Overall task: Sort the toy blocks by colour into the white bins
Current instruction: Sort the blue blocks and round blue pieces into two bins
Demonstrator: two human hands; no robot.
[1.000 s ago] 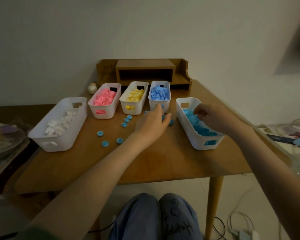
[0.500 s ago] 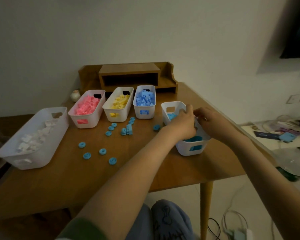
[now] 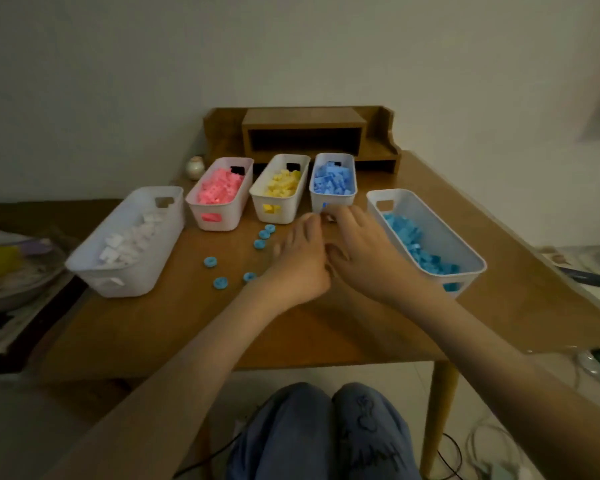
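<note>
Five white bins stand on the wooden table [image 3: 153,327]. They hold white blocks [image 3: 136,278], pink blocks [image 3: 222,216], yellow blocks [image 3: 284,213], light blue blocks [image 3: 354,178] and turquoise blocks [image 3: 440,220]. Several round turquoise pieces [image 3: 220,283] lie loose between the white bin and my hands. My left hand [image 3: 298,261] and my right hand [image 3: 364,254] lie side by side, low over the table. Their fingers reach toward the front of the light blue bin. I see nothing held in either hand. The table under them is hidden.
A low wooden shelf [image 3: 303,133] stands at the table's back edge, with a small round jar [image 3: 194,167] to its left. Cluttered papers and a bowl [image 3: 11,282] sit on a lower surface at the left. My knees [image 3: 326,431] are under the front edge.
Both hands have left the turquoise bin and come back to the middle of the table. The camera has swung right, so the bins sit further right in view.
</note>
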